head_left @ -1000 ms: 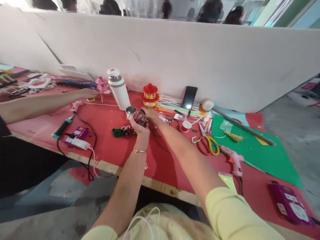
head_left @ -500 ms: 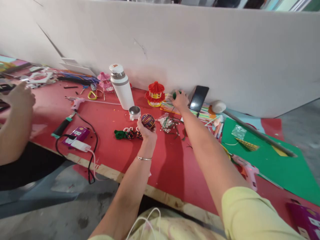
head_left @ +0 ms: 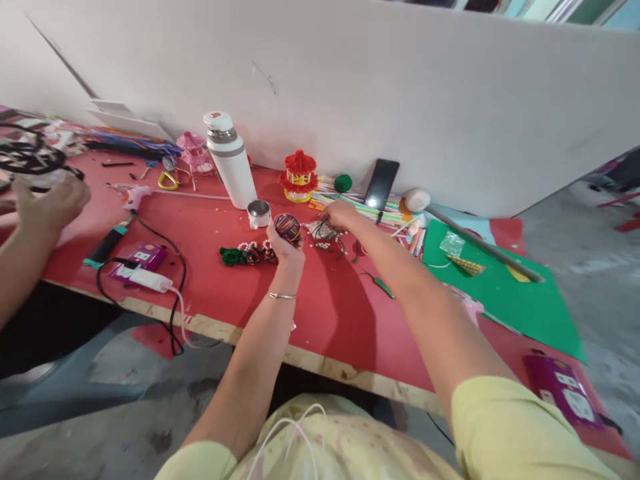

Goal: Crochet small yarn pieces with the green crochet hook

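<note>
The left hand (head_left: 284, 241) is holding a multicoloured yarn ball (head_left: 287, 227) just above the red tabletop (head_left: 330, 313), its fingers curling up around the ball from below, with a thin bangle showing at the wrist. The ball is sitting just right of a small metal cup (head_left: 259, 213) and just above a row of green and beaded pompom pieces (head_left: 247, 254) that are lying on the tabletop.

The right hand (head_left: 340, 215) is reaching out beyond the ball and resting palm down on a clear packet of white beads (head_left: 323, 233), its fingers bending over the packet; whether they are actually pinching it is not something I can tell from this view.

A white flask (head_left: 229, 160) is standing upright behind the cup, and a small red and yellow craft lantern (head_left: 299, 177) is standing near the white partition wall (head_left: 400, 93). A green yarn ball (head_left: 343, 183) is lying between the lantern and a black phone (head_left: 381, 184) that is leaning against the wall. Coloured paper strips (head_left: 370, 211) are spreading out beneath the phone, and a green sheet (head_left: 520, 300) is covering the right part of the tabletop.

At the left, another person's hand (head_left: 53, 203) is hovering over the tabletop near a glue gun (head_left: 131, 195), a purple box (head_left: 140, 257) and a black cable (head_left: 177, 293)
</note>
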Demonstrator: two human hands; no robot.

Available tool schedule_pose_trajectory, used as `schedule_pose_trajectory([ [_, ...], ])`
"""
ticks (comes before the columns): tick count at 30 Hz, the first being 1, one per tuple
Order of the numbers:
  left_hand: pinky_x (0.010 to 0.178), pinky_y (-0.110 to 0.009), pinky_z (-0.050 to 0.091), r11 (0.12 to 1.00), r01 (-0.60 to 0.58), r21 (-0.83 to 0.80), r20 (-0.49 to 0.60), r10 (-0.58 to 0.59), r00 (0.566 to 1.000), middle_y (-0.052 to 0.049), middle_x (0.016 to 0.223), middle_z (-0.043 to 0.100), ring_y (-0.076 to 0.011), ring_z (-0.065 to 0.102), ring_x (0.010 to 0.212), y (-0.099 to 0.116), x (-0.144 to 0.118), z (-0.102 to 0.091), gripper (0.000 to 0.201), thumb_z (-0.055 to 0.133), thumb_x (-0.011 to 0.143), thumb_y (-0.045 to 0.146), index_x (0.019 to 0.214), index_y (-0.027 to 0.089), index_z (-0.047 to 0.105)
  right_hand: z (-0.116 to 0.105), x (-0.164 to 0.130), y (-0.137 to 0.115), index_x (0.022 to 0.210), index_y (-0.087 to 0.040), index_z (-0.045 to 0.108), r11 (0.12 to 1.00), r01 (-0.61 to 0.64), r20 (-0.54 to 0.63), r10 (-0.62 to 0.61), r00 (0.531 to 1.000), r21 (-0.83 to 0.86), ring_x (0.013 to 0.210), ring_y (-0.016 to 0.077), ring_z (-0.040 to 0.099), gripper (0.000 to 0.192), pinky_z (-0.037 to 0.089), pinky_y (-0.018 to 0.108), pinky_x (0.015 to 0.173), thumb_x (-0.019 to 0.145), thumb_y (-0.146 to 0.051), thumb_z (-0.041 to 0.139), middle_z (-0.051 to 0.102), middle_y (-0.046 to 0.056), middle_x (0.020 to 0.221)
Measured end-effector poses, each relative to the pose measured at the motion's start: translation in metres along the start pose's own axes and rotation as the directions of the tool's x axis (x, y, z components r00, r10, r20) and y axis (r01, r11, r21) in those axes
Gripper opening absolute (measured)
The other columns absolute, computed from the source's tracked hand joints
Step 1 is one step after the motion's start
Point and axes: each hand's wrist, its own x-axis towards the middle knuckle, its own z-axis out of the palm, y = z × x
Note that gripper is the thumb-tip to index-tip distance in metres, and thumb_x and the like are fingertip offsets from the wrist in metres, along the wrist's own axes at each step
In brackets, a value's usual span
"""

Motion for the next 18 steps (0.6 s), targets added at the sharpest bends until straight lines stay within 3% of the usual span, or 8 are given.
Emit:
schedule_pose_trajectory([
  [4, 0.049, -0.020, 0.036, 1.000, 0.001, -0.017, 0.028, 0.000, 1.000, 0.002, 0.072, 0.057, -0.0112, 0.056, 0.054, 0.001, 0.001, -0.002, 0.045, 0.055, 0.087, 0.065, 0.096, 0.021, 0.060, -0.002, 0.003, -0.001, 0.104, -0.024, 0.084, 0.988, -0.133, -0.074, 0.139, 0.988, 0.084, 0.106, 0.0298, 0.073, 0.025, 0.055, 0.037, 0.093, 0.084, -0.032, 0.070, 0.082, 0.011, 0.110],
  [7, 0.048, -0.020, 0.037, 1.000, 0.016, -0.003, 0.045, -0.015, 0.999, 0.002, 0.072, 0.058, -0.0116, 0.058, 0.054, -0.002, -0.002, 0.000, 0.044, 0.057, 0.086, 0.064, 0.096, 0.021, 0.061, -0.017, 0.010, 0.007, 0.119, -0.022, 0.078, 0.964, -0.220, -0.170, 0.245, 0.955, 0.152, 0.111, 0.0288, 0.073, 0.036, 0.056, 0.039, 0.096, 0.094, -0.030, 0.053, 0.079, 0.012, 0.119],
  [10, 0.047, -0.021, 0.035, 0.998, 0.054, 0.035, 0.068, -0.056, 0.996, 0.001, 0.069, 0.059, -0.0123, 0.059, 0.053, -0.005, -0.005, 0.003, 0.046, 0.058, 0.085, 0.065, 0.095, 0.020, 0.062, -0.030, 0.017, 0.014, 0.147, -0.013, 0.057, 0.908, -0.314, -0.318, 0.396, 0.862, 0.278, 0.123, 0.0296, 0.068, 0.053, 0.054, 0.043, 0.102, 0.098, -0.022, 0.038, 0.071, 0.018, 0.136],
  [12, 0.047, -0.021, 0.036, 0.998, 0.048, 0.048, 0.080, -0.052, 0.995, 0.001, 0.069, 0.059, -0.0124, 0.059, 0.053, -0.006, -0.006, 0.004, 0.047, 0.058, 0.086, 0.065, 0.096, 0.020, 0.062, -0.030, 0.018, 0.015, 0.152, -0.010, 0.049, 0.859, -0.280, -0.396, 0.457, 0.796, 0.429, 0.122, 0.0299, 0.068, 0.059, 0.054, 0.044, 0.103, 0.094, -0.021, 0.047, 0.071, 0.018, 0.134],
  [14, 0.047, -0.021, 0.037, 0.998, -0.011, 0.056, 0.044, 0.008, 0.999, 0.001, 0.073, 0.059, -0.0120, 0.058, 0.053, -0.006, -0.004, 0.003, 0.047, 0.057, 0.087, 0.065, 0.101, 0.020, 0.063, -0.022, 0.016, 0.010, 0.144, -0.012, 0.059, 0.848, -0.149, -0.412, 0.391, 0.823, 0.508, 0.113, 0.0288, 0.071, 0.055, 0.054, 0.044, 0.102, 0.090, -0.024, 0.057, 0.076, 0.014, 0.124],
  [16, 0.048, -0.022, 0.039, 0.988, -0.131, 0.088, -0.024, 0.133, 0.991, -0.001, 0.081, 0.061, -0.0115, 0.057, 0.055, -0.004, -0.001, 0.002, 0.049, 0.055, 0.090, 0.064, 0.109, 0.020, 0.064, -0.012, 0.010, 0.001, 0.126, -0.015, 0.072, 0.878, -0.015, -0.396, 0.231, 0.889, 0.479, 0.108, 0.0281, 0.072, 0.040, 0.054, 0.043, 0.101, 0.090, -0.029, 0.060, 0.079, 0.011, 0.117],
  [18, 0.049, -0.022, 0.041, 0.962, -0.240, 0.127, -0.067, 0.250, 0.966, -0.004, 0.093, 0.064, -0.0118, 0.059, 0.060, 0.000, 0.003, 0.001, 0.051, 0.053, 0.093, 0.064, 0.119, 0.021, 0.062, -0.003, 0.003, -0.009, 0.112, -0.017, 0.079, 0.912, 0.051, -0.392, 0.124, 0.912, 0.407, 0.110, 0.0292, 0.072, 0.031, 0.053, 0.043, 0.103, 0.092, -0.032, 0.060, 0.079, 0.011, 0.117],
])
